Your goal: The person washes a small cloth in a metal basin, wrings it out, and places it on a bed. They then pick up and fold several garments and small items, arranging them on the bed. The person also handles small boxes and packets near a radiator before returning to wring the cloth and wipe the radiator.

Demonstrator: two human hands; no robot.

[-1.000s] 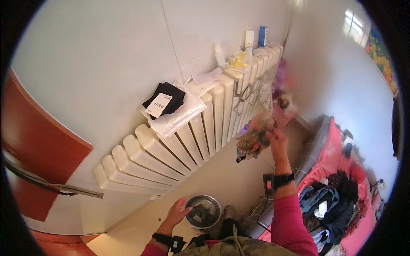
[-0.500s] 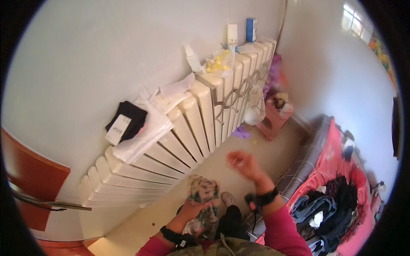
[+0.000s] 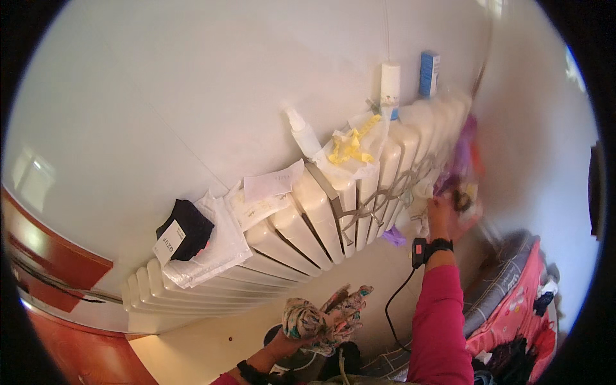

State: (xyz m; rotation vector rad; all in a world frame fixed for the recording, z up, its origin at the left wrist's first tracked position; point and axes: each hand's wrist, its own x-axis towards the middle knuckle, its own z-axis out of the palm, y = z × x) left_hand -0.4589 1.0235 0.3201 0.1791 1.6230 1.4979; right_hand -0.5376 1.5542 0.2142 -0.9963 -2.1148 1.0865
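My left hand (image 3: 287,345), low in the middle, is closed on a bunched multicoloured patterned cloth (image 3: 309,319). Loose folds of the cloth spread out to the right. My right hand (image 3: 440,217) is stretched far forward to the far end of the radiator. It is at a white plastic bag (image 3: 420,190) that hangs there, beside a pink container (image 3: 467,221). Blur and overlap hide its fingertips, so a grip on the bag cannot be made out. A black band with a small device and cable is on my right wrist.
A white ribbed radiator (image 3: 314,208) runs along the wall, with a metal rack (image 3: 378,204) on it. Atop lie a black garment with a tag (image 3: 186,228), white packets, a spray bottle (image 3: 301,133) and yellow crumpled material (image 3: 351,146). Clothes on a pink cover (image 3: 507,308) are at right.
My right arm has reached forward and right, from above the floor to the radiator's far end. My left hand still holds the cloth, which now spreads wider. The view has shifted.
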